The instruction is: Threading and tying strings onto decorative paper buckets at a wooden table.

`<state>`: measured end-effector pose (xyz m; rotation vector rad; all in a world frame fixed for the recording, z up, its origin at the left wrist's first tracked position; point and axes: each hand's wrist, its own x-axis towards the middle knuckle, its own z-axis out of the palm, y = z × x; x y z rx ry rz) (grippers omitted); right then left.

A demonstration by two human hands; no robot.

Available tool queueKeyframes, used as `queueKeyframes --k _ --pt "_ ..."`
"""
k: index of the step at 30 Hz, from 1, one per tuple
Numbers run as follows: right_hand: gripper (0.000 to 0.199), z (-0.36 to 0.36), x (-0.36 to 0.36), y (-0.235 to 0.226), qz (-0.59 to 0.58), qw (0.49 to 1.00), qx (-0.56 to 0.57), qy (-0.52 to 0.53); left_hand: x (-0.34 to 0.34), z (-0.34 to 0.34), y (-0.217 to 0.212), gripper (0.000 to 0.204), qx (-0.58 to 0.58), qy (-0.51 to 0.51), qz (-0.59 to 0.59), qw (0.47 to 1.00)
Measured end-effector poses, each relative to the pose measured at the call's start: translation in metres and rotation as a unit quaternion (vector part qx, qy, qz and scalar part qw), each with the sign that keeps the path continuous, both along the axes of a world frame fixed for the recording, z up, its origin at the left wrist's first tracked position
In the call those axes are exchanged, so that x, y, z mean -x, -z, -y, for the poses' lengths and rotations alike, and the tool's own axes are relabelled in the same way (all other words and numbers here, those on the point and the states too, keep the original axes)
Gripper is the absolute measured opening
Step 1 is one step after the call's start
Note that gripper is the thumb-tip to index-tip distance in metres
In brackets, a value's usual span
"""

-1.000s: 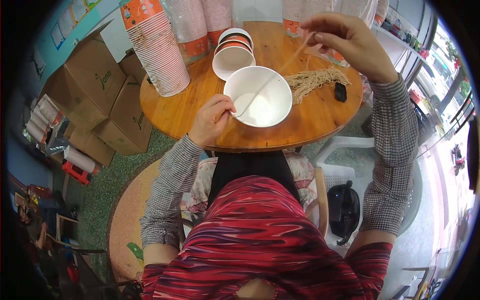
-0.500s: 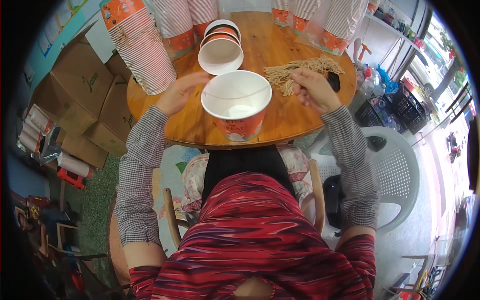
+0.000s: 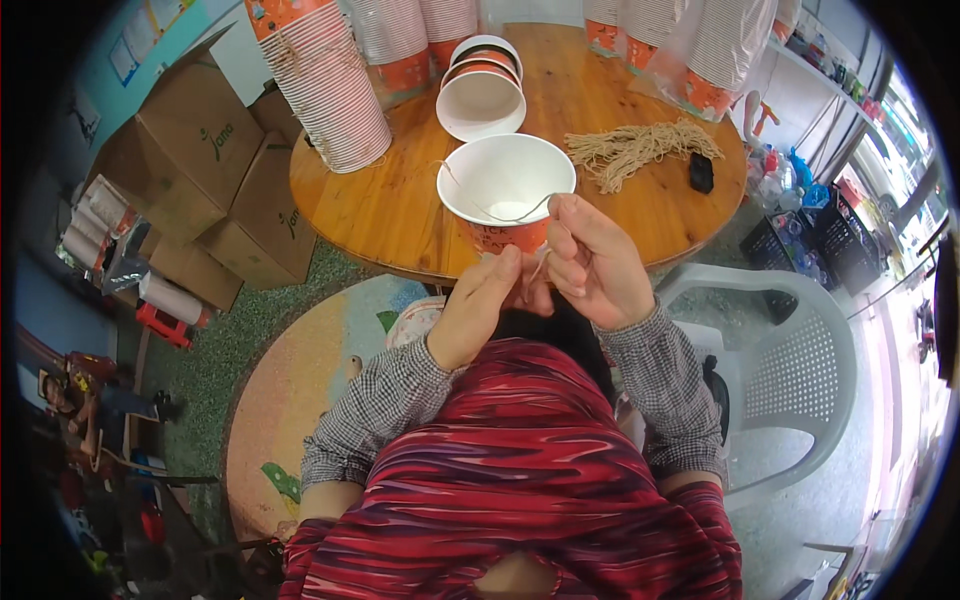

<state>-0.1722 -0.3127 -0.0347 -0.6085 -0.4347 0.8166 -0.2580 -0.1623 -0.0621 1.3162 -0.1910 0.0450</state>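
A paper tub point(image 3: 470, 205), white inside and orange-red outside, stands upright near the table's front edge. A thin cord point(image 3: 515, 218) starts at its left rim, dips across the opening and runs to my right hand point(image 3: 610, 265). That hand is closed, pinching the cord between thumb and forefinger at the tub's right side. My left hand point(image 3: 475, 305) is in front of the tub, its thumb and fingers closed around the cord's short lower end. The fingers hide part of the tub's printed front.
A bundle of tan cords point(image 3: 640, 150) lies on the round wooden table point(image 3: 400, 215) beside a small black object point(image 3: 701, 173). Nested tubs point(image 3: 482, 105) lie on their side behind. Tall tub stacks point(image 3: 330, 90) stand left and at the back. A plastic chair point(image 3: 800, 370) is at right.
Both hands have come from either side of the tub to meet in front of it. The cord now runs from the tub to my right hand. The whole view has shifted slightly.
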Motion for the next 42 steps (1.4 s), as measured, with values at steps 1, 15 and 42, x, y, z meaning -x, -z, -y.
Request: queueKeyframes --k 1,15,42 --pt "0.017 0.0 0.002 0.001 0.007 1.0 0.003 0.017 0.004 0.0 0.001 0.04 0.035 0.014 -0.036 0.999" --pt "0.024 0.024 0.028 0.026 0.268 0.941 0.174 0.107 0.027 -0.004 -0.024 0.009 -0.483 -0.108 0.223 0.84" --pt "0.008 0.014 0.052 0.041 0.398 0.852 0.225 0.256 0.023 -0.003 -0.007 0.016 -0.354 -0.184 0.215 0.892"
